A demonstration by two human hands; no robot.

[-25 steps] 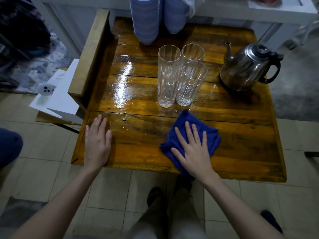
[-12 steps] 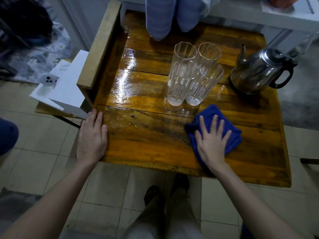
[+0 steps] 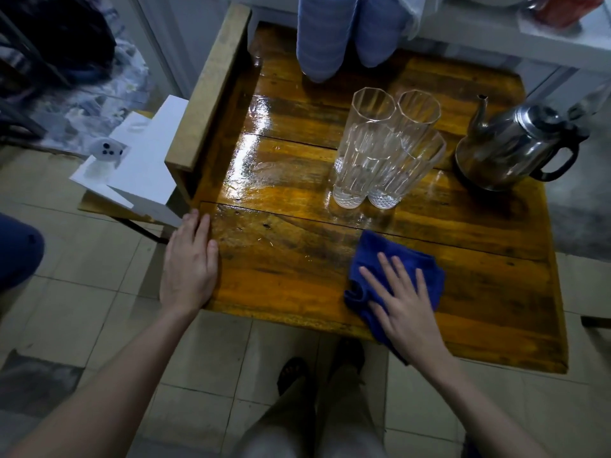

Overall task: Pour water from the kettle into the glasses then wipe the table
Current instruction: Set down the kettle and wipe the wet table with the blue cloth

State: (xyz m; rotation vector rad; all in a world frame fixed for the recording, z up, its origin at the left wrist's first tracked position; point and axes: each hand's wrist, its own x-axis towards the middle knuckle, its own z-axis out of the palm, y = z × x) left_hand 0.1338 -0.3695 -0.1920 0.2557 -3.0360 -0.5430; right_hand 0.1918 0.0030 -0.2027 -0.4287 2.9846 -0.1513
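Three tall clear ribbed glasses (image 3: 380,150) stand close together in the middle of the wet wooden table (image 3: 284,266). A steel kettle (image 3: 515,147) with a black handle stands to their right, spout toward the glasses. A blue cloth (image 3: 380,256) lies near the table's front edge, below the glasses. My right hand (image 3: 401,302) presses flat on the cloth with fingers spread. My left hand (image 3: 190,262) rests flat on the table's front left corner, holding nothing.
Two stacks of blue bowls (image 3: 330,34) stand at the table's back edge. A raised wooden rail (image 3: 211,84) runs along the left side. White boxes (image 3: 139,163) sit on a low stand to the left. A white counter (image 3: 496,31) lies behind. My legs stand on the tiled floor (image 3: 99,309).
My right hand has slid the blue cloth to the right and then back a little toward the front edge. My left hand has stayed on the corner. The view has shifted left.
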